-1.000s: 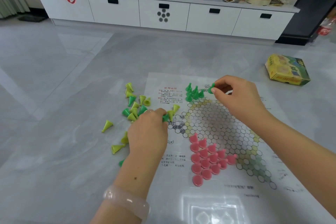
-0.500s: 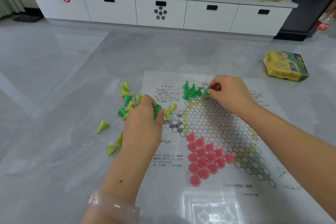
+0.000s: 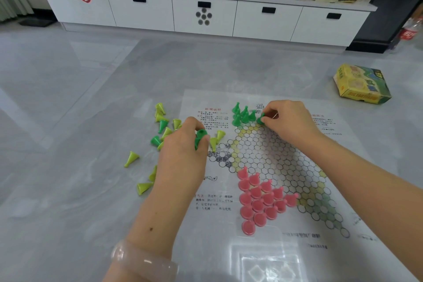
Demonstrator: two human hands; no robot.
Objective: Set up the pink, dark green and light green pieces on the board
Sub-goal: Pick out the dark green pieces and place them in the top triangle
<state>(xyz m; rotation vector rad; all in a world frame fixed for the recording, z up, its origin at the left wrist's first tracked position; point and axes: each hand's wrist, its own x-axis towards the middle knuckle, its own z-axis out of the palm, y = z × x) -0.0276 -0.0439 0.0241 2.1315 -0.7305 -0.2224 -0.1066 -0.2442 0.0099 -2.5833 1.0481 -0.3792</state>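
A paper board with hexagon cells lies on the grey floor. Several pink pieces fill its near point. Several dark green pieces stand at its far point. My right hand pinches a dark green piece against the board beside that group. My left hand holds dark green pieces in its curled fingers at the board's left edge. Loose light green pieces and a few dark green ones lie on the floor left of the board.
A yellow and green game box lies on the floor at the right. A white cabinet with bottles, bags and cans on top runs along the far wall. A black appliance stands far right.
My right hand has lowered its dark green piece onto the board beside the group. My left hand has gathered dark green pieces from the loose pile.
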